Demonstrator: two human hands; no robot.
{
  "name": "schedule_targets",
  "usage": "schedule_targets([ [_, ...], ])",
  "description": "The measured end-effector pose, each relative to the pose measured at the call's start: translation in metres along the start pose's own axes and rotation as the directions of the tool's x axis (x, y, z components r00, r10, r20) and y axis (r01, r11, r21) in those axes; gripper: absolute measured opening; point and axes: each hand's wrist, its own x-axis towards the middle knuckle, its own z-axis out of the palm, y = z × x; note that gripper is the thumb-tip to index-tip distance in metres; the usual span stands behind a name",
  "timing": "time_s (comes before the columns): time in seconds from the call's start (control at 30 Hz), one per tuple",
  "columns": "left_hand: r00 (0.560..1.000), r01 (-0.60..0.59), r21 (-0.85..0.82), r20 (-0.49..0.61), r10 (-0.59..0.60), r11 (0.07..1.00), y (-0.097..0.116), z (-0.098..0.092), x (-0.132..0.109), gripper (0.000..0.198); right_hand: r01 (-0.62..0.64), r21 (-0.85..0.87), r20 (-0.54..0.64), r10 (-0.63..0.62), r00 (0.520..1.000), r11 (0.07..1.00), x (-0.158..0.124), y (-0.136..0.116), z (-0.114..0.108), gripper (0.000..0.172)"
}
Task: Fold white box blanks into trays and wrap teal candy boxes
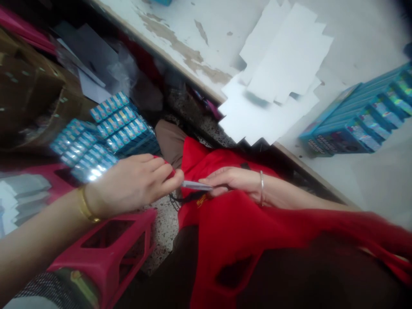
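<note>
My left hand (141, 180), with a gold bangle at the wrist, is closed round the red handle of what look like scissors (195, 185). Their grey blades point right, and the tips meet the fingers of my right hand (225, 180). That hand wears a silver bangle, and its fingers are pinched together; what lies between them is too dark and small to name. Both hands are over the red apron (225, 227) on my lap. A black cord (186, 198) hangs just below the blades.
On the worn white table (370, 180) lie stacked white card sheets (283, 64) and a row of blue boxes (347, 124). More wrapped blue boxes (119, 124) are stacked at left by a pink plastic stool (109, 262). Brown cartons (28, 94) stand behind; grey card pieces (30, 193) lie at far left.
</note>
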Motion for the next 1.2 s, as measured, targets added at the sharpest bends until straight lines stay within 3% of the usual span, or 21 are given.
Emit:
schedule_targets([
  [0.13,1.000,0.004,-0.035,0.027,-0.003,0.999,-0.0019,0.0013,0.0019,0.037,-0.022,0.032,0.017,0.021,1.000,0.999,0.0022,0.0001,-0.0021,0.012],
  [0.23,0.999,0.013,-0.059,0.040,-0.010,0.998,-0.0019,0.0024,0.0019,0.035,-0.035,0.034,0.043,0.033,0.999,0.999,-0.0015,-0.0025,-0.0001,0.017],
  [0.43,0.995,-0.036,-0.066,-0.099,0.030,0.997,-0.0013,0.0054,0.0006,0.031,-0.058,0.005,0.080,0.058,0.995,0.998,-0.0069,-0.0068,0.0024,0.023],
  [0.67,0.990,-0.090,0.063,-0.104,0.096,0.994,0.0001,0.0038,0.0022,0.031,-0.051,-0.040,0.098,0.055,0.994,0.998,-0.0057,-0.0053,-0.0007,0.024],
  [0.8,0.990,-0.082,0.016,-0.111,0.083,0.997,0.0004,0.0049,0.0020,0.031,-0.054,-0.066,0.091,0.060,0.994,0.996,-0.0059,-0.0052,-0.0002,0.026],
  [1.2,0.999,-0.038,-0.139,0.032,0.043,0.990,0.0019,0.0073,0.0033,0.027,-0.011,-0.173,0.034,0.017,0.999,0.985,-0.0028,-0.0011,-0.0035,0.028],
])
